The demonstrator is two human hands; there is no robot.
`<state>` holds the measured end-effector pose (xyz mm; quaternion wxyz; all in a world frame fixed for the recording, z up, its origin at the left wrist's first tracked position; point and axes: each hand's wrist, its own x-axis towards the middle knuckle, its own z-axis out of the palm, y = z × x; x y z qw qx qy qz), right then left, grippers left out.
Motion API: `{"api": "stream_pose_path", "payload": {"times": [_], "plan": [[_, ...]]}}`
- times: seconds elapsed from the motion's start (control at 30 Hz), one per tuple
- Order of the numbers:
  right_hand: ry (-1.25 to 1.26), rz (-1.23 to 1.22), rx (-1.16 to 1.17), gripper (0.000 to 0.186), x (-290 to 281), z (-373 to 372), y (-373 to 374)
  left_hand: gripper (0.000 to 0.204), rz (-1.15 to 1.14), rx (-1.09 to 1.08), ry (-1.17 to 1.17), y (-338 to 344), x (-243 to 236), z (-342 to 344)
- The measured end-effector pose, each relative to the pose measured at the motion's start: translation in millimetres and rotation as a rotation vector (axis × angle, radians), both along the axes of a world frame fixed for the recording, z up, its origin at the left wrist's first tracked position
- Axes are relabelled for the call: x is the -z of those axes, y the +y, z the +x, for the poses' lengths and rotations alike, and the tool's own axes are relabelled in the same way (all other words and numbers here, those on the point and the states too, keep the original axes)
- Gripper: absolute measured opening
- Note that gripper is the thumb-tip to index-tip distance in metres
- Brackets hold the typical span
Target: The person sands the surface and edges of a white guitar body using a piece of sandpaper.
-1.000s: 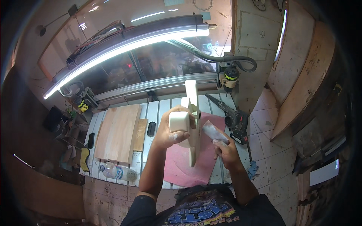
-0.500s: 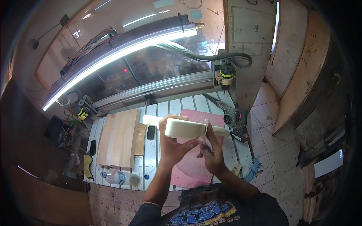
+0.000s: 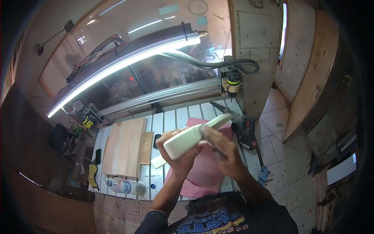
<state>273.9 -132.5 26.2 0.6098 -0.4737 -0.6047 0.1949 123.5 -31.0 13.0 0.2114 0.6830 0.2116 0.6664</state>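
A smooth, pale cream piece (image 3: 183, 143) with a thick rounded middle and narrower ends hangs tilted above the table, its far right end raised. My left hand (image 3: 180, 162) is closed around its thick middle, thumb toward the right. My right hand (image 3: 226, 154) is closed near the narrow neck, its fingers laid across the piece there. A thin greyish folded sheet, like sandpaper, is pinched in the right hand, mostly hidden by the fingers now. Below both hands lies a pink cloth (image 3: 200, 177) on the white slatted table (image 3: 156, 183).
A wooden panel (image 3: 124, 148), a plastic bottle (image 3: 126, 186), a blue cap (image 3: 153, 186) and a phone (image 3: 98, 156) are on the left. A cordless blower (image 3: 245, 130) lies at the right edge. Behind runs a metal rail (image 3: 163, 95) with a spindle motor (image 3: 233, 84); a bright tube light (image 3: 128, 70) hangs above.
The cream piece has turned, its right end rising and its left end dropping. My right hand has rolled over, its fingers now across the neck, and the sheet shows less.
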Motion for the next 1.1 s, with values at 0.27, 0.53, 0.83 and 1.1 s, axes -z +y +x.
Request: {"api": "stream_pose_path", "payload": {"times": [0.27, 0.53, 0.83, 1.1], "plan": [[-0.373, -0.158, -0.237, 0.077, -37, 12, -9, 0.086, -0.061, 0.173, -0.126, -21, 14, -20], [-0.247, 0.021, -0.006, 0.062, -14, -37, -13, 0.08, 0.036, 0.214, -0.025, -34, 29, -36], [-0.284, 0.16, 0.009, 0.054, 0, -34, -3, 0.082, 0.123, 0.282, 0.152, -31, 37, -62], [-0.504, 0.357, 0.054, 0.044, -9, -56, -45, 0.079, 0.167, 0.237, 0.112, -38, 45, -49]]}}
